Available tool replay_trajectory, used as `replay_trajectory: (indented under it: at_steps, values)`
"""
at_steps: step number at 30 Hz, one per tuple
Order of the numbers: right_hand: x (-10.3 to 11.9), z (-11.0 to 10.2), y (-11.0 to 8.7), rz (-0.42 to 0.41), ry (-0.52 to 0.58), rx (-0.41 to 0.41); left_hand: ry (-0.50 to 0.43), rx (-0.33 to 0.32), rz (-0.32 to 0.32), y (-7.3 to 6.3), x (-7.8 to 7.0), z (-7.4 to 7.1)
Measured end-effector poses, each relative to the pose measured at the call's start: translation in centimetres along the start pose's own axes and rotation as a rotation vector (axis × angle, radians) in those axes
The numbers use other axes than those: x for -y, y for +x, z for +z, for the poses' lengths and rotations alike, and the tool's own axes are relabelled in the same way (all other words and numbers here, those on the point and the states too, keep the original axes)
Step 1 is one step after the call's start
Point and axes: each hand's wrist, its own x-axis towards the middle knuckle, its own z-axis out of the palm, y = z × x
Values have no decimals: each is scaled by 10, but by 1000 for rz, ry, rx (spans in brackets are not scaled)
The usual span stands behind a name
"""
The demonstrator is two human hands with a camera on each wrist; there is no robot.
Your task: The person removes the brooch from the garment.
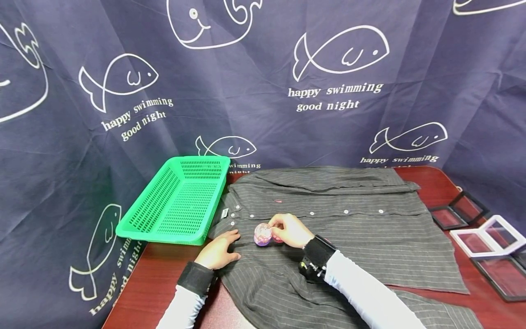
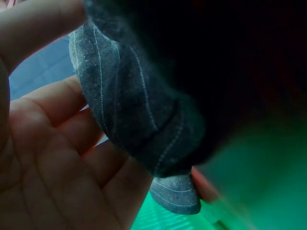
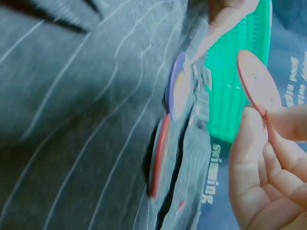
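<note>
A dark grey striped button shirt point(image 1: 353, 242) lies spread over the table. Between thumb and fingers, my right hand point(image 1: 291, 230) pinches a thin pink round disc point(image 3: 259, 79) just above the shirt. Below it, a purple-rimmed disc point(image 3: 175, 88) and a red disc point(image 3: 160, 155) rest on the cloth, side by side. My left hand point(image 1: 219, 250) rests on the shirt near its collar, fingers loosely spread. In the left wrist view, folded striped cloth point(image 2: 129, 91) hides the fingertips.
A green plastic basket point(image 1: 185, 205) stands at the left, beside the collar. To the right are a black frame point(image 1: 449, 217), a white frame point(image 1: 478, 242) and another dark frame point(image 1: 503, 276) on the red-brown table point(image 1: 431, 183). A printed navy curtain point(image 1: 263, 91) hangs behind.
</note>
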Motion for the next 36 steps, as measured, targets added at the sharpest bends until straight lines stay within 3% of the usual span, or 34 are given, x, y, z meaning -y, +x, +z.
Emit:
replay_trajectory:
  at_steps: [6,14,23,36]
  values:
    - [-11,-15,-9,-6,13,-84,-15,0,-8,0,1,0]
    - [-20,-43,-15,20,174,-194,-8,5,-14,1,2,1]
    - [-28,-75,-29,1,173,-317,-20,13,-26,-1,-2,-2]
    - [-34,-98,-48,19,275,-393,-38,9,-26,-2,-5,-4]
